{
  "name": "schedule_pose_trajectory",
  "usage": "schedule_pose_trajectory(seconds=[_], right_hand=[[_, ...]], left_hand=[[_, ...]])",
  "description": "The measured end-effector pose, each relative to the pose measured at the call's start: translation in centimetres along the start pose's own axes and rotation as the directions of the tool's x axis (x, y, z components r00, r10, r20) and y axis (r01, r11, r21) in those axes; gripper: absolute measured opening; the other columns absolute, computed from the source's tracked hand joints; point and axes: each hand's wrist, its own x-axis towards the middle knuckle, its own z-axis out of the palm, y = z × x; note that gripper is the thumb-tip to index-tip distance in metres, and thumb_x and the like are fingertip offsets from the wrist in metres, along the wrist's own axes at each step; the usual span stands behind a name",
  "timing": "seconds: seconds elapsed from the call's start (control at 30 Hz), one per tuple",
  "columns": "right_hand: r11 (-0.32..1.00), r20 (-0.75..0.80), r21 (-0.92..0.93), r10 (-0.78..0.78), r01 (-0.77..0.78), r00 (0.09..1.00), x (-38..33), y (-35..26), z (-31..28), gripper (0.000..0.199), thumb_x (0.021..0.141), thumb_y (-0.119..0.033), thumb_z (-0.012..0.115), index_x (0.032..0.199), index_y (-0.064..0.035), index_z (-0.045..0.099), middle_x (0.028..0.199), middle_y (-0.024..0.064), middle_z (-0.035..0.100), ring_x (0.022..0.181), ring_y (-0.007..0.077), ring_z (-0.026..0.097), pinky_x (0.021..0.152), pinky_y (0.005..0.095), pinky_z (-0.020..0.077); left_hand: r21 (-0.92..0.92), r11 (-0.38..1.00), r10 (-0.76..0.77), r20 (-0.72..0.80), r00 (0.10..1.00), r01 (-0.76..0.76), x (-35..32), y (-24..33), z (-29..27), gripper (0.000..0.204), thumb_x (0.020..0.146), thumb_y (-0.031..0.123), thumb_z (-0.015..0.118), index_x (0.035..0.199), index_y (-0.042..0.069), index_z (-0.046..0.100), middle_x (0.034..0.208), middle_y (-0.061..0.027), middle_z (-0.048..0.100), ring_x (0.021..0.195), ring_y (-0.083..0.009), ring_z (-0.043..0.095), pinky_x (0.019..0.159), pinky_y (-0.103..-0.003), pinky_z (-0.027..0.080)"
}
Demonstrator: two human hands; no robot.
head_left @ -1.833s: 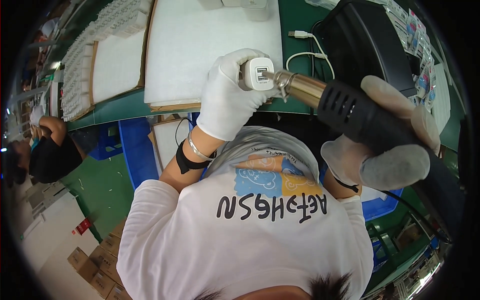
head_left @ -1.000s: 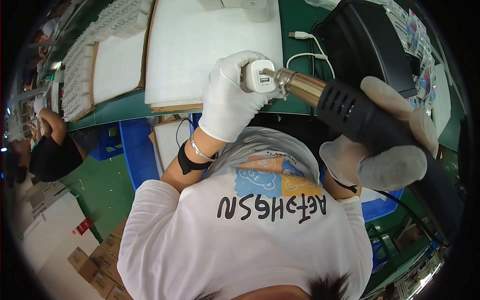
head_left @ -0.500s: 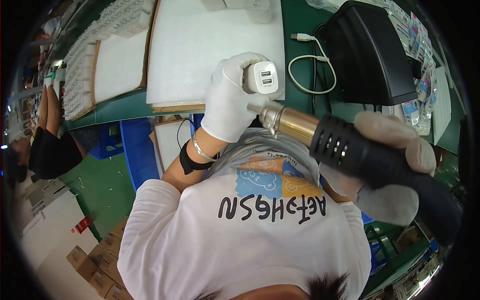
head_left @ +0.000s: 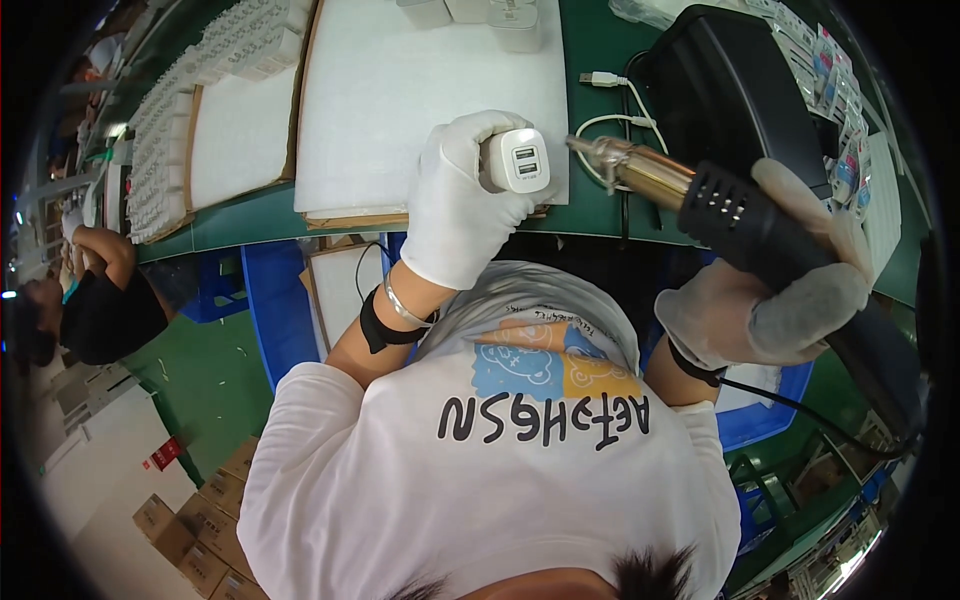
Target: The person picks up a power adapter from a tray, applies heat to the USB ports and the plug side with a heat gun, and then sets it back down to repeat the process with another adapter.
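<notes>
My left hand (head_left: 455,190), in a white glove, is closed around a white USB charger (head_left: 524,160) with two ports facing up. It is held over the near edge of a white-topped board (head_left: 370,130). In my right hand (head_left: 770,300), also gloved, is a hot air gun (head_left: 745,215) with a black vented body and a brass-coloured metal nozzle. The nozzle tip points left at the charger, a short gap away from it. A thick black hose runs from the gun toward the lower right.
Beyond the board's far part stand several white chargers (head_left: 515,25). A black box-shaped device (head_left: 730,100) and a white USB cable (head_left: 605,120) lie to the right, with packaged items (head_left: 845,130) behind. Rows of white pieces (head_left: 160,150) fill the left. Another person (head_left: 110,290) sits far left.
The hot air gun in my right hand has moved up and right, from below the charger to its right side. The charger has shifted slightly left and down. The other person's arm has moved.
</notes>
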Motion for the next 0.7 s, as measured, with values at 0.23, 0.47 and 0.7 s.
schedule_pose_trajectory(seconds=[0.23,0.47,0.7], right_hand=[[0.989,-0.020,0.101,0.105,-0.103,0.994,0.4,-1.4,1.4,0.035,0.104,-0.034,0.039,0.092,-0.0048,0.055,0.078,0.0058,0.061,0.060,0.0106,0.053,0.059,0.0205,0.0442],[0.956,-0.028,0.204,0.223,-0.213,0.974,1.6,-1.1,0.9,0.040,0.104,-0.036,0.038,0.089,-0.0044,0.058,0.069,0.0066,0.063,0.057,0.0097,0.054,0.059,0.0211,0.0437],[0.873,0.239,0.307,0.315,-0.380,0.918,1.6,-0.2,-1.5,0.044,0.102,-0.042,0.041,0.088,-0.0030,0.057,0.083,0.0076,0.063,0.064,0.0115,0.055,0.065,0.0230,0.0443]], left_hand=[[-0.019,0.999,0.050,-0.028,0.998,-0.050,-0.1,-0.2,0.1,0.042,0.059,0.000,0.081,0.096,0.004,0.061,0.089,-0.0121,0.067,0.082,-0.0312,0.063,0.073,-0.037,0.051],[-0.048,0.996,0.069,-0.001,0.998,-0.069,-0.1,-0.4,0.2,0.048,0.058,0.001,0.084,0.099,0.005,0.059,0.093,-0.0111,0.065,0.084,-0.0296,0.063,0.073,-0.036,0.051],[-0.085,0.996,0.034,0.022,0.999,-0.032,-0.2,-0.5,-0.2,0.053,0.061,0.004,0.086,0.105,0.006,0.056,0.100,-0.0106,0.062,0.090,-0.0252,0.062,0.074,-0.033,0.053]])
